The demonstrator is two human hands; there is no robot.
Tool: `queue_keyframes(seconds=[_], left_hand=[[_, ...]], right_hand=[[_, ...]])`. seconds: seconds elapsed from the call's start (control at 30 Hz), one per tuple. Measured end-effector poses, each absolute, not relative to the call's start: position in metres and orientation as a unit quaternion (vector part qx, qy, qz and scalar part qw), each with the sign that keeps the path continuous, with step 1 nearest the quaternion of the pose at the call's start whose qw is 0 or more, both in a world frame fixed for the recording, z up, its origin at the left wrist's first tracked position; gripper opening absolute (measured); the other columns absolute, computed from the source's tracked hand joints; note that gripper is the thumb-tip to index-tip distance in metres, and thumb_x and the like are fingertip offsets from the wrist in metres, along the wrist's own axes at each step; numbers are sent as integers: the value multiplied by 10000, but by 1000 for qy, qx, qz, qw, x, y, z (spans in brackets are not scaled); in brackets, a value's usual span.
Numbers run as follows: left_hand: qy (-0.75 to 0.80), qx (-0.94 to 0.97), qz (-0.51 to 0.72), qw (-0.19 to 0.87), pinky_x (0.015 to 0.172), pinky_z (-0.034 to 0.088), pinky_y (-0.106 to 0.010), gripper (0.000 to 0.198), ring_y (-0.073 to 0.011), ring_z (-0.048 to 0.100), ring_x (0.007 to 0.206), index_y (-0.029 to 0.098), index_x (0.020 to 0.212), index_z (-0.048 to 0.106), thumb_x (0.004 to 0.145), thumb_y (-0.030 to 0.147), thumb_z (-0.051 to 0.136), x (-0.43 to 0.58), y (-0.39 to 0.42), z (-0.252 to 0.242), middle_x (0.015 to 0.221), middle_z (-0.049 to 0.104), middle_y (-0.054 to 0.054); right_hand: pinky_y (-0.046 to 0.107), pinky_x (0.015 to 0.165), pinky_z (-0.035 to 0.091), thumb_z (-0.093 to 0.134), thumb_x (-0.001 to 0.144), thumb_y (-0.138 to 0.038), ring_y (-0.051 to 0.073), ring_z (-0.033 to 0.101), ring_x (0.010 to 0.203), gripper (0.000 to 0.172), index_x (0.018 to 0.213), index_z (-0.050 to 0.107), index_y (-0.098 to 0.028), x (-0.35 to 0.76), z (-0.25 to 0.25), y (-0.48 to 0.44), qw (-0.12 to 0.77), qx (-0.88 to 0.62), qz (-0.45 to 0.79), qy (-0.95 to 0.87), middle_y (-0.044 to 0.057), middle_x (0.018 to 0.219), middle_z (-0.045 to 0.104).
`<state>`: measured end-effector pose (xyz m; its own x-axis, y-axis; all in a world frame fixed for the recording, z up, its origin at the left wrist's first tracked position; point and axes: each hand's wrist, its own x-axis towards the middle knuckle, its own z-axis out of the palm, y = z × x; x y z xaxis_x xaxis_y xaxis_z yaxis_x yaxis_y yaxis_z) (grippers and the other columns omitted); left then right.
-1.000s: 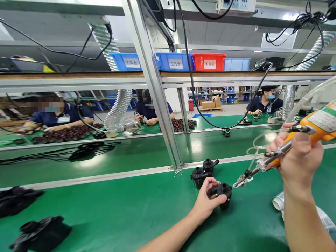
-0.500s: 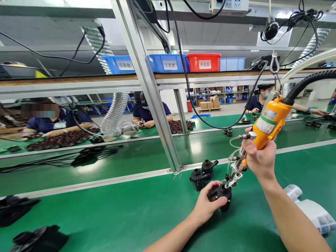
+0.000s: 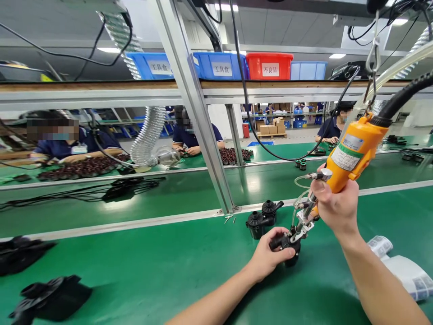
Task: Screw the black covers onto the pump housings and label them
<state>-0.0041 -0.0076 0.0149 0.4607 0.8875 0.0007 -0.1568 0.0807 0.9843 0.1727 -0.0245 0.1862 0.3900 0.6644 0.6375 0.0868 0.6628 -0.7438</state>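
Note:
My left hand [image 3: 269, 255] is closed around a small black pump housing [image 3: 291, 258] that rests on the green work surface, thumb across its front. Wrapped around an orange power screwdriver [image 3: 348, 153], my right hand [image 3: 336, 207] tilts the tool down and to the left. The metal nose [image 3: 302, 229] of the screwdriver meets the top of the housing; its very tip is hard to make out. Just behind my left hand stand two similar black pump housings [image 3: 257, 224]. A few small metal screws [image 3: 230, 219] lie near the foot of the aluminium post.
An aluminium post [image 3: 199, 113] slants up from the bench. Black moulded parts [image 3: 56, 298] lie at front left, and label sheets [image 3: 402, 271] at right. Blue bins and a red bin [image 3: 269, 67] stand on the shelf. Several co-workers [image 3: 76, 144] sit across the conveyor.
The camera view has tilted and shifted slightly. My hands keep their holds, with the screwdriver still against the housing. The right-hand co-worker's outstretched arm no longer shows.

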Motion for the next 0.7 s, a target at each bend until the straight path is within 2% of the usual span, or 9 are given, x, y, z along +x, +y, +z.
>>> queue_keyframes(seconds=[0.17, 0.4, 0.6, 0.7], left_hand=[[324, 543, 402, 663, 873, 512, -302, 569, -210, 664, 938, 176, 1094, 706, 623, 351, 973, -3, -8, 13, 1024, 733, -48], [329, 574, 399, 635, 942, 510, -337, 611, -240, 663, 1013, 177, 1186, 702, 668, 393, 943, -4, -8, 15, 1090, 741, -63], [392, 622, 425, 528, 1010, 520, -393, 597, -306, 665, 1105, 186, 1143, 705, 679, 498, 913, -11, -15, 11, 1126, 747, -87], [408, 593, 443, 535, 936, 566, -387, 704, -284, 686, 1075, 235, 1319, 615, 752, 587, 840, -6, -23, 1, 1284, 674, -128]], right_hand=[[242, 436, 370, 833, 704, -487, 95, 404, 482, 446, 879, 522, -219, 164, 179, -15, 718, -390, 214, -536, -88, 567, 439], [233, 493, 400, 844, 712, -494, 95, 431, 534, 465, 891, 514, -221, 156, 172, -12, 708, -395, 229, -539, -79, 633, 472], [233, 516, 409, 869, 699, -471, 98, 441, 549, 514, 973, 514, -221, 159, 169, -11, 709, -379, 261, -535, -93, 650, 482], [226, 507, 387, 883, 698, -417, 94, 420, 542, 511, 1008, 527, -220, 175, 177, -16, 714, -375, 258, -533, -102, 634, 470]])
